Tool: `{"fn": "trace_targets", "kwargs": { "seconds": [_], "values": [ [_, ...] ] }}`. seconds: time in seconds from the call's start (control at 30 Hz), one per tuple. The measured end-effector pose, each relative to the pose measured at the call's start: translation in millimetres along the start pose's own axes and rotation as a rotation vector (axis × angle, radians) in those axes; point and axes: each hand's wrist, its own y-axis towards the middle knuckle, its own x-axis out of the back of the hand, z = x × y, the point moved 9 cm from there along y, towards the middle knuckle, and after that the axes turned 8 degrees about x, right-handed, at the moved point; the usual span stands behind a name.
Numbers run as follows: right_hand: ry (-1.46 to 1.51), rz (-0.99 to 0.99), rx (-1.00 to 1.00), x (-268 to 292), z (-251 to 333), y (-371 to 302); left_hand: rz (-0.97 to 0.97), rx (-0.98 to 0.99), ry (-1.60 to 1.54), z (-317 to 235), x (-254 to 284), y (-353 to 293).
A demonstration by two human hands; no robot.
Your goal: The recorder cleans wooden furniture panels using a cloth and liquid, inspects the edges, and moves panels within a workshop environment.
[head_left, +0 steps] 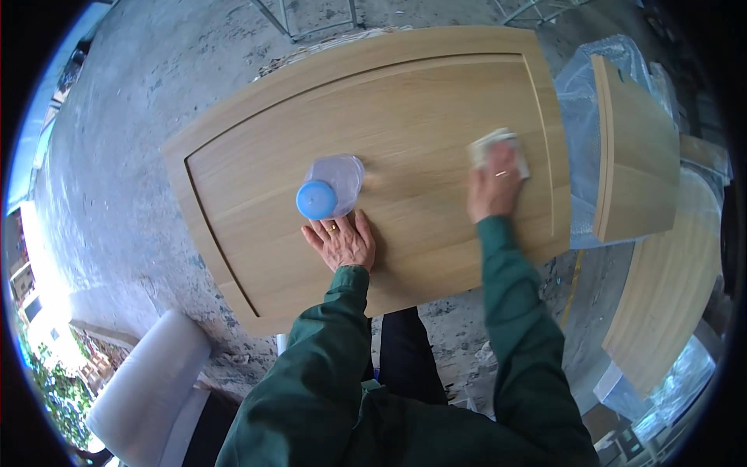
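A pale wooden door panel point(436, 101) with a grooved inner frame lies flat in front of me. On its left half stands a clear plastic bottle point(348, 173) with a round blue cap point(317, 200). My left hand point(345, 245) rests flat on the wood just below the bottle, fingers spread, some fingertips hidden behind the cap. Toward the panel's right end, my right hand point(496, 187) presses a folded whitish cloth point(492, 142) against the surface. That hand and the cloth are slightly smeared by motion.
Bubble wrap point(585, 117) and another wooden panel point(640, 156) stand beyond the right edge. A curved wooden board point(661, 288) lies at the far right. At the lower left is a large white roll point(152, 381). Metal legs point(319, 29) stand on the worn concrete floor point(140, 156) behind.
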Motion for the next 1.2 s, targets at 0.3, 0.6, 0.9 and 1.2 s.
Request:
{"fn": "trace_targets", "kwargs": {
  "seconds": [0.3,0.6,0.9,1.2],
  "values": [
    [0.326,0.454,0.704,-16,91,-74,0.011,0.032,-0.167,9,-8,-3],
    [0.198,0.18,0.448,-17,110,12,-0.06,0.004,-0.482,23,6,-2],
    [0.303,0.288,0.654,-6,152,-111,-0.057,-0.181,-1.359,-30,67,53],
    [0.332,0.277,0.671,-13,150,-116,0.041,-0.399,-1.277,-107,75,58]
  ]
}}
